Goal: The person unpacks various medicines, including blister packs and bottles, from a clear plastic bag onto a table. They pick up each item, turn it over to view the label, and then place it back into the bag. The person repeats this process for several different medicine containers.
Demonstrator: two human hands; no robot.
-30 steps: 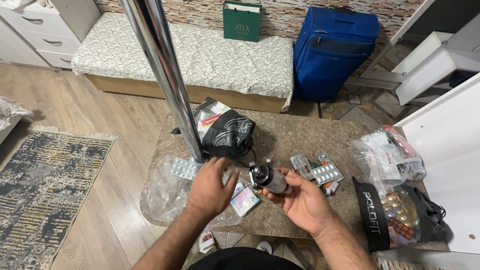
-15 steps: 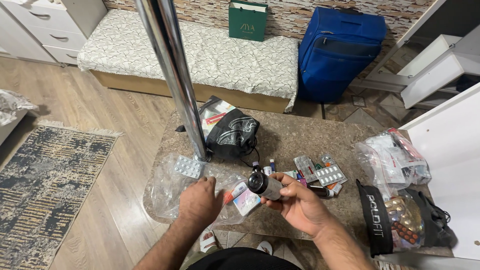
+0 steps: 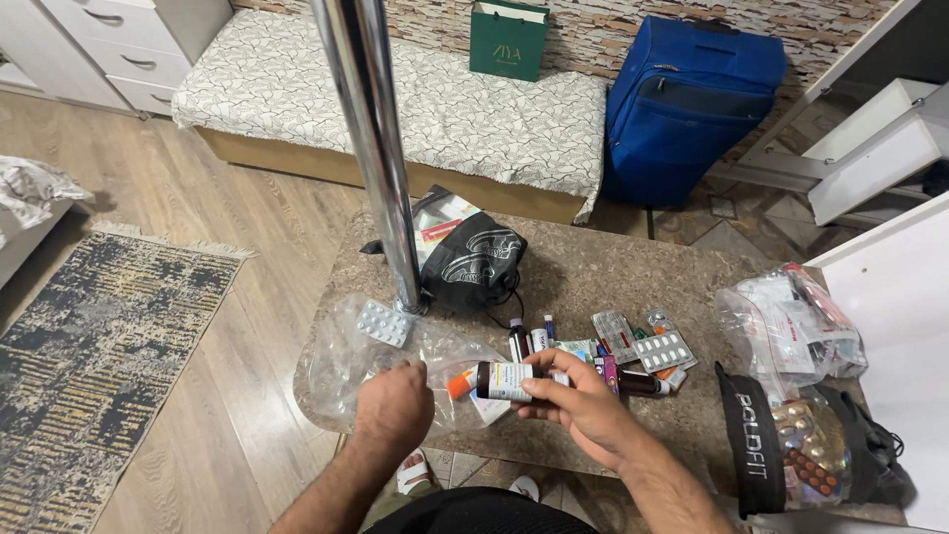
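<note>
1. The right hand (image 3: 583, 405) sits just right of centre in the lower frame, its fingers curled around a dark medicine bottle (image 3: 506, 380) with a pale label, held lying sideways just above the surface (image 3: 593, 267).
2. The left hand (image 3: 393, 403) is lower centre-left, knuckles up, its fingers bent down onto a clear plastic bag (image 3: 341, 371) that lies over the near left edge of the surface; I cannot tell whether it actually pinches the plastic.
3. A white blister pack (image 3: 384, 322) rests on the bag, above the left hand and just beside the foot of a chrome pole (image 3: 371, 138) that rises through the upper middle of the frame.
4. Right of the bottle, at mid-frame, lie small vials (image 3: 518, 338) and more blister strips (image 3: 662, 350), close together.
5. A black pouch (image 3: 474, 259) lies behind them, touching the pole's base.
6. At the right edge of the frame a clear bag of medicines (image 3: 791, 326) sits above a black zip case (image 3: 751, 440) standing open.
7. Farther back, in the upper frame, a blue suitcase (image 3: 692, 99) stands beside a patterned mattress (image 3: 395, 89) carrying a green gift bag (image 3: 508, 40).
</note>
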